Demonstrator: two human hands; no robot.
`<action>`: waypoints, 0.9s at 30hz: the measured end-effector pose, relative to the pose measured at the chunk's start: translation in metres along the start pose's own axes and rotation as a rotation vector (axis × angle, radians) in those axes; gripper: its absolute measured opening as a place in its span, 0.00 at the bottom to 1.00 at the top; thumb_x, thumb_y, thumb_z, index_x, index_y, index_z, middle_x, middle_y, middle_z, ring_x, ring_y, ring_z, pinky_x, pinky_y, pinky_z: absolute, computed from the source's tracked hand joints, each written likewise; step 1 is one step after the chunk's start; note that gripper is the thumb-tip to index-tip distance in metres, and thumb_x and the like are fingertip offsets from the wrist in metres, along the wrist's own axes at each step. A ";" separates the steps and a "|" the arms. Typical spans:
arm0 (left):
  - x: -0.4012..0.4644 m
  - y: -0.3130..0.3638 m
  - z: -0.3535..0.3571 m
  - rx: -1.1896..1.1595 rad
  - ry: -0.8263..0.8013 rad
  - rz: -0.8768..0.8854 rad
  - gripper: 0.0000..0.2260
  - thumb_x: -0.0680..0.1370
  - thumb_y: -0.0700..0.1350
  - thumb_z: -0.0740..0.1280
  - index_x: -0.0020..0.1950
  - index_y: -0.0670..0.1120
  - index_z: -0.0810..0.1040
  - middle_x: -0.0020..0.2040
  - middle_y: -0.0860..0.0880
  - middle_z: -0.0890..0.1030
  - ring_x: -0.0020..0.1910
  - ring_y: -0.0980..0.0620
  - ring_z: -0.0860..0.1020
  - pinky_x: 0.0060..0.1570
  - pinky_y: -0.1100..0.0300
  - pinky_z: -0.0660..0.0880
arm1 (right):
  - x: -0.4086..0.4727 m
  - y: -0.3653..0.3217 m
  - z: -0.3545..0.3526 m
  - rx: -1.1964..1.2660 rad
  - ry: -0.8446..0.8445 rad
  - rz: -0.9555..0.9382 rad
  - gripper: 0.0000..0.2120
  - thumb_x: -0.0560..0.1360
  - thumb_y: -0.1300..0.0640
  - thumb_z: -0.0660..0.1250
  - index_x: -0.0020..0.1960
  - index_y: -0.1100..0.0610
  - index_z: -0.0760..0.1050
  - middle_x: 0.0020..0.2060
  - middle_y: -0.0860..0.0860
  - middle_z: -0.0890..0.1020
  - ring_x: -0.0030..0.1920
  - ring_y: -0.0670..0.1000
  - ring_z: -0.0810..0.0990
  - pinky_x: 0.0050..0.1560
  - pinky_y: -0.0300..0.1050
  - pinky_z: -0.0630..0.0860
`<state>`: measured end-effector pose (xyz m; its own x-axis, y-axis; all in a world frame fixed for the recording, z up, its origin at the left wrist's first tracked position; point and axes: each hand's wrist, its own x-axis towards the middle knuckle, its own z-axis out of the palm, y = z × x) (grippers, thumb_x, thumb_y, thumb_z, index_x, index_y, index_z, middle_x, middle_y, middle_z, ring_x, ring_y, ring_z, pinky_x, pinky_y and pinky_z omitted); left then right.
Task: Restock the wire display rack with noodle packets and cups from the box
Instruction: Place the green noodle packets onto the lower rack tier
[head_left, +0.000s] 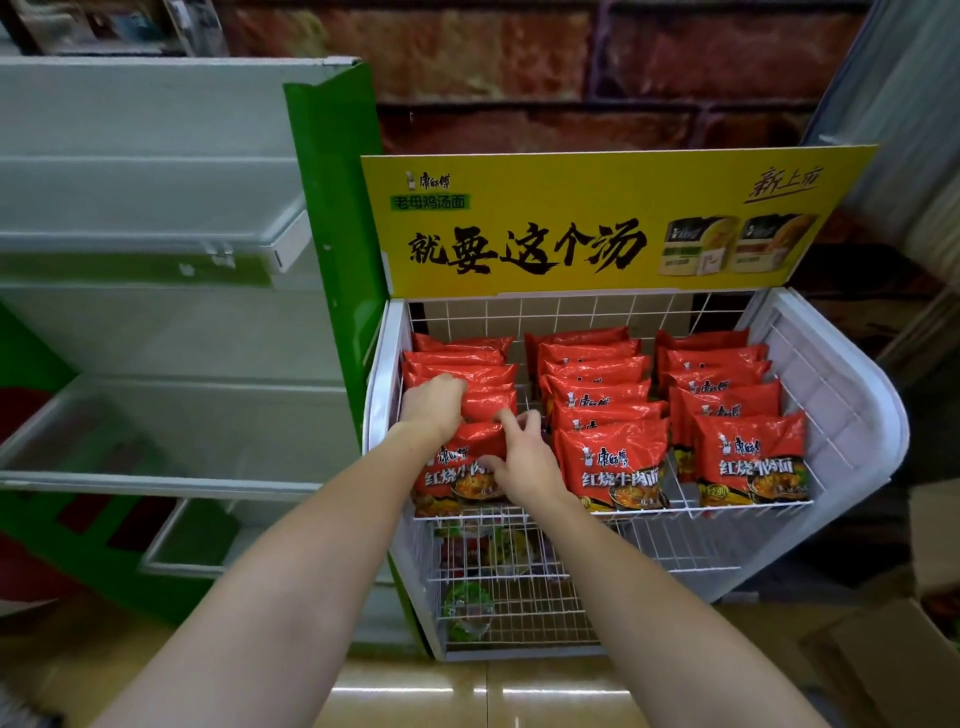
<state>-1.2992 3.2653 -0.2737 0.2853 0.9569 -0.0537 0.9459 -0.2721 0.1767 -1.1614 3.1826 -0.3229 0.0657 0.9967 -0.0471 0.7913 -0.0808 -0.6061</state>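
Observation:
The white wire display rack (841, 395) holds three rows of red noodle packets in its top basket. My left hand (434, 402) reaches into the left row (457, 364), fingers curled over the tops of the packets there. My right hand (517, 454) grips the front packet of that row (457, 475) at its upper right edge. The middle row (597, 395) and right row (727, 395) stand upright and full. Noodle cups (467, 605) lie in the lower baskets, seen through the wire.
A yellow header sign (597, 223) stands behind the top basket. A green and white shelf unit (332, 208) adjoins the rack on the left. A cardboard box (893, 660) sits on the floor at the lower right. A brick wall is behind.

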 end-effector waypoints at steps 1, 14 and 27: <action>0.000 0.000 0.000 0.016 -0.030 0.007 0.07 0.76 0.43 0.70 0.54 0.49 0.79 0.54 0.48 0.81 0.52 0.44 0.80 0.52 0.50 0.77 | -0.002 0.003 0.002 -0.007 -0.030 0.001 0.26 0.76 0.53 0.73 0.67 0.45 0.63 0.63 0.52 0.65 0.47 0.53 0.78 0.54 0.52 0.80; 0.001 0.000 -0.008 0.013 -0.092 -0.019 0.11 0.77 0.45 0.71 0.58 0.47 0.76 0.60 0.46 0.77 0.58 0.43 0.78 0.55 0.48 0.76 | -0.006 0.015 0.011 0.194 -0.170 0.338 0.39 0.71 0.40 0.76 0.72 0.56 0.62 0.65 0.56 0.76 0.63 0.57 0.78 0.63 0.53 0.77; -0.014 0.013 0.000 0.128 -0.119 -0.031 0.23 0.80 0.50 0.67 0.73 0.46 0.68 0.70 0.44 0.69 0.62 0.39 0.77 0.53 0.45 0.75 | -0.017 0.009 0.021 0.111 -0.188 0.262 0.21 0.75 0.43 0.72 0.59 0.56 0.74 0.50 0.51 0.81 0.47 0.52 0.79 0.50 0.47 0.78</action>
<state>-1.2908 3.2484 -0.2705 0.2645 0.9484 -0.1748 0.9644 -0.2603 0.0469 -1.1683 3.1648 -0.3442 0.1365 0.9259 -0.3521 0.6905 -0.3438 -0.6364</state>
